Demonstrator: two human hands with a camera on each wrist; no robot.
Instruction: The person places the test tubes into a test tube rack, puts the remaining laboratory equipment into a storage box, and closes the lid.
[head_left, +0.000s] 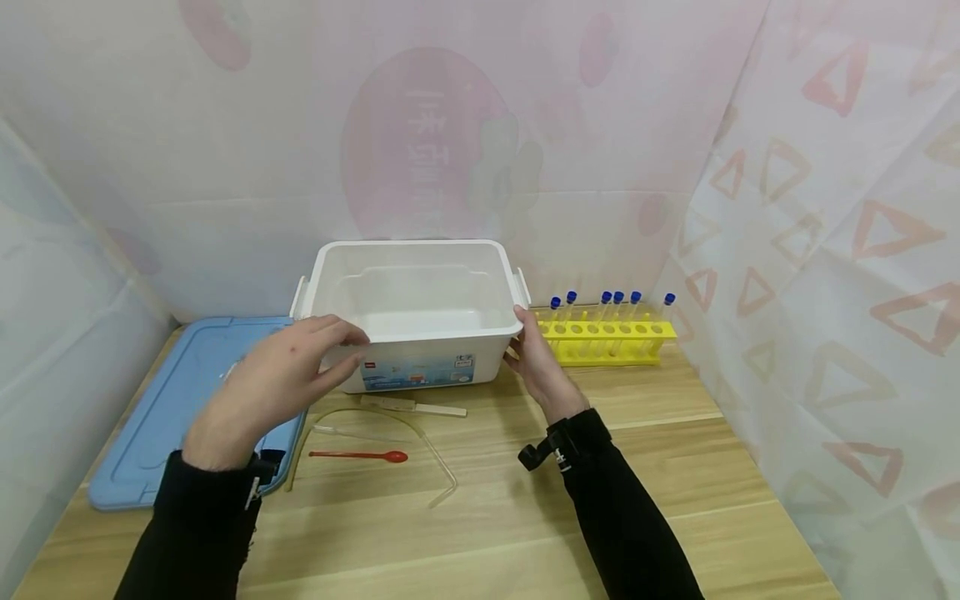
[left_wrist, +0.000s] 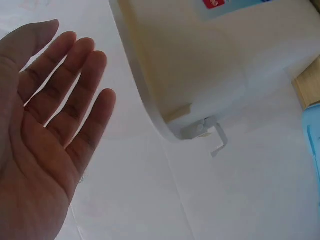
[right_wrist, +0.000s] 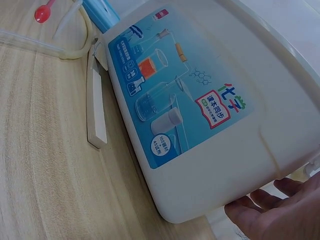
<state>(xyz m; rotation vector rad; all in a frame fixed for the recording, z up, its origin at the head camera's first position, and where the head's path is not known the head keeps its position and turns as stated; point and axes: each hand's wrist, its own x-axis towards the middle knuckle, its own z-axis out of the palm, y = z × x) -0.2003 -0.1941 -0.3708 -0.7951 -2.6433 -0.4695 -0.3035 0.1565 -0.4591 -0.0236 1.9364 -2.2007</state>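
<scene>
A white plastic storage box (head_left: 420,350) with a blue printed label (right_wrist: 165,90) stands at the back of the table. My right hand (head_left: 542,367) grips its front right corner, thumb at the rim and fingers against the side. In the right wrist view, the fingertips (right_wrist: 242,210) touch the box's end. My left hand (head_left: 281,379) is by the front left corner; the left wrist view shows its fingers nearly straight, apart from the box wall, holding nothing. Before the box lie a wooden test tube clamp (head_left: 420,407), a red spoon (head_left: 393,457) and a bent tube (head_left: 431,446).
Left of the box a blue lid (head_left: 161,433) lies on the table, partly hidden by my left arm. On the right stands a yellow test tube rack (head_left: 600,362) with several blue-capped tubes. A thin clear tube (head_left: 352,433) lies near the spoon. Patterned cloth surrounds the table.
</scene>
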